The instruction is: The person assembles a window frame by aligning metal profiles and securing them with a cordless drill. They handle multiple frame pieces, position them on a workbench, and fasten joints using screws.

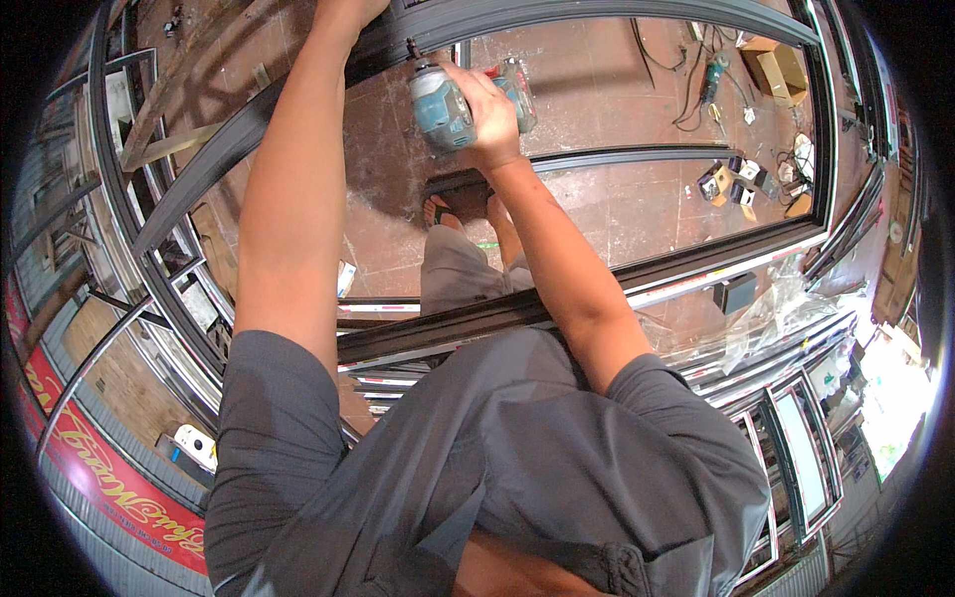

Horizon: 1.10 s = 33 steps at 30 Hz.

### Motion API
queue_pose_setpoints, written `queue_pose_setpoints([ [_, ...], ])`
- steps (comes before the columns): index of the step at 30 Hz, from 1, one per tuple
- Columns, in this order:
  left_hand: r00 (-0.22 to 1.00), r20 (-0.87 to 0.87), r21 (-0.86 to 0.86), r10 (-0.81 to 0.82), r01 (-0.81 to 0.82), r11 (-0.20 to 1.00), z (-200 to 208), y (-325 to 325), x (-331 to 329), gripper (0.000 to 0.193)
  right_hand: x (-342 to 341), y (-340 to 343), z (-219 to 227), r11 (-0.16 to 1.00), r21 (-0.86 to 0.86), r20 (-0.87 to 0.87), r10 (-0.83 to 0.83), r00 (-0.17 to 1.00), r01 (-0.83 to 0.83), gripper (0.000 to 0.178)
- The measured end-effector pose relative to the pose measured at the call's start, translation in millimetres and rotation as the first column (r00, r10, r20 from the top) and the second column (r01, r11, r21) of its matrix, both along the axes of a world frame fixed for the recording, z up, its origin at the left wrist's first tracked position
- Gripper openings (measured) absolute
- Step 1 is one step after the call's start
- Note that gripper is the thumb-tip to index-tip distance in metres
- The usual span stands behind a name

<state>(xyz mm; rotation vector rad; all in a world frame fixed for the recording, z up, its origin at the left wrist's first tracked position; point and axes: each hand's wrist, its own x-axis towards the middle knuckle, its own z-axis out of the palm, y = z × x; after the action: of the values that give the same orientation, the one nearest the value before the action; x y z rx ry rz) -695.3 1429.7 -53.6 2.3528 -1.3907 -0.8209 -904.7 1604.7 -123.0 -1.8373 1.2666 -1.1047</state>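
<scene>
My right hand [487, 111] is wrapped round a teal and grey cordless drill [438, 104]. The drill's dark bit points away from me, close to the far bar of a large dark metal frame [637, 8]. I cannot tell whether the bit touches the bar. My left hand [350, 10] reaches to that same far bar, left of the drill. Its fingers are cut off by the upper edge of the view. The frame's near bar [696, 261] runs across in front of my body, and my legs show through its opening.
On the tiled floor at the right lie an open cardboard box [778, 72], a teal corded power tool [712, 80] with loose cables, and several small boxes [738, 187]. Clear plastic sheeting [771, 313] lies beyond the near bar. More metal frames [119, 189] stand at the left.
</scene>
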Motion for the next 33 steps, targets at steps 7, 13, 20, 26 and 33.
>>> queue_pose_setpoints([
  [7, 1.0, 0.002, -0.011, -0.014, 0.014, 1.0, -2, -4, 3, 0.071, 3, -3, -1, 0.998, -0.066, -0.041, -0.013, 0.999, 0.01, 0.052],
  [13, 1.0, 0.016, -0.011, -0.018, 0.018, 1.0, -4, -5, 1, 0.07, 5, -3, -12, 0.999, -0.043, -0.043, -0.017, 0.999, 0.015, 0.05],
  [20, 0.999, -0.033, -0.013, -0.01, 0.01, 1.0, 1, -3, -1, 0.067, 4, -4, -6, 0.998, -0.062, -0.051, -0.016, 0.999, 0.013, 0.051],
  [26, 0.999, -0.048, -0.013, 0.013, -0.014, 1.0, 5, -4, -6, 0.066, -1, -1, 0, 0.999, 0.05, -0.12, 0.021, 0.993, -0.015, 0.058],
  [33, 1.0, 0.014, -0.032, -0.001, 0.001, 0.999, 2, -3, -2, 0.069, 16, 25, -8, 0.989, -0.145, 0.064, 0.037, 0.997, -0.027, 0.065],
])
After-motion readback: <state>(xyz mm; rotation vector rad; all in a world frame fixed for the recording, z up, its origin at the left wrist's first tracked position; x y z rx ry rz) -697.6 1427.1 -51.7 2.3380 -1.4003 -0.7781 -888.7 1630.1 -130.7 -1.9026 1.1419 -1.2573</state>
